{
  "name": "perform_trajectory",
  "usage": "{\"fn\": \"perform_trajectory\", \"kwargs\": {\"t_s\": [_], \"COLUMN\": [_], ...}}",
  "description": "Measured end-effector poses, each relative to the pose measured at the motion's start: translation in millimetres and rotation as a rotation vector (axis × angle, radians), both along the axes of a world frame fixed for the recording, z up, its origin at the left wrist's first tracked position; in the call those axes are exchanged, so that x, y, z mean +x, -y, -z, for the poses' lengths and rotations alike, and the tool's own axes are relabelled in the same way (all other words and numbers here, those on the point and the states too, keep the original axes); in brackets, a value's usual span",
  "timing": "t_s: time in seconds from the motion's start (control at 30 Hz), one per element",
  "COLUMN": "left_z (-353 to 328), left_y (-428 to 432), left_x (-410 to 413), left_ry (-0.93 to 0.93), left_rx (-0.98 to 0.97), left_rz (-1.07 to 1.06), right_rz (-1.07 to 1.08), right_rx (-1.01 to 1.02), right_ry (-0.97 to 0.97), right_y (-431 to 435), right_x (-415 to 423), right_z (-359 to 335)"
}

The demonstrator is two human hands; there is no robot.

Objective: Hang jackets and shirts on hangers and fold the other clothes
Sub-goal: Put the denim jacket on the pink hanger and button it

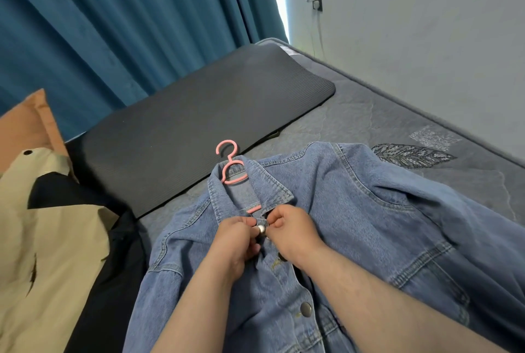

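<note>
Both hands, left [237, 236] and right [295, 229], pinch the denim jacket [355, 210] plackets at the top button [260, 229]; pink hanger [231, 166] just beyond them.

A single head-worn wide-angle camera is looking forward and down from above the person's forearms, sitting close over the left hand [238, 234] and right hand [292, 229] at the denim jacket [355, 210] collar. It is facing along the bed [355, 113] toward the blue curtain [113, 25] and the wall [426, 25], with the horizon tilting.
</note>
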State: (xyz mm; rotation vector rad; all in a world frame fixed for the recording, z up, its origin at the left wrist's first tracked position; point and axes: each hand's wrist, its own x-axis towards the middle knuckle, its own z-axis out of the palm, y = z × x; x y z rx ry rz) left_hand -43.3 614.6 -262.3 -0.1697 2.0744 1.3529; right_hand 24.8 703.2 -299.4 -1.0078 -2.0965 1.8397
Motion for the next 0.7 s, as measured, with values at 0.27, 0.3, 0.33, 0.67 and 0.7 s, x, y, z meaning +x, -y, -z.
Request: {"fn": "perform_trajectory", "kwargs": {"t_s": [0.27, 0.3, 0.33, 0.67, 0.7], "left_z": [-11, -17, -22, 18, 21], "left_y": [6, 9, 12, 26, 24], "left_x": [10, 8, 3, -71, -74], "left_ry": [-0.207, -0.269, -0.336, -0.867, -0.882], "left_rx": [0.055, 0.08, 0.1, -0.563, -0.644], "left_rz": [0.046, 0.031, 0.014, 0.265, 0.273], "right_rz": [0.134, 0.152, 0.168, 0.226, 0.231], "right_rx": [-0.325, -0.384, -0.444, -0.622, -0.626], "right_ry": [-0.128, -0.149, -0.165, -0.165, -0.162], "right_y": [-11, -12, -13, -20, -21], "right_x": [9, 10, 10, 6, 5], "right_z": [-6, -6, -7, -11, -11]}}
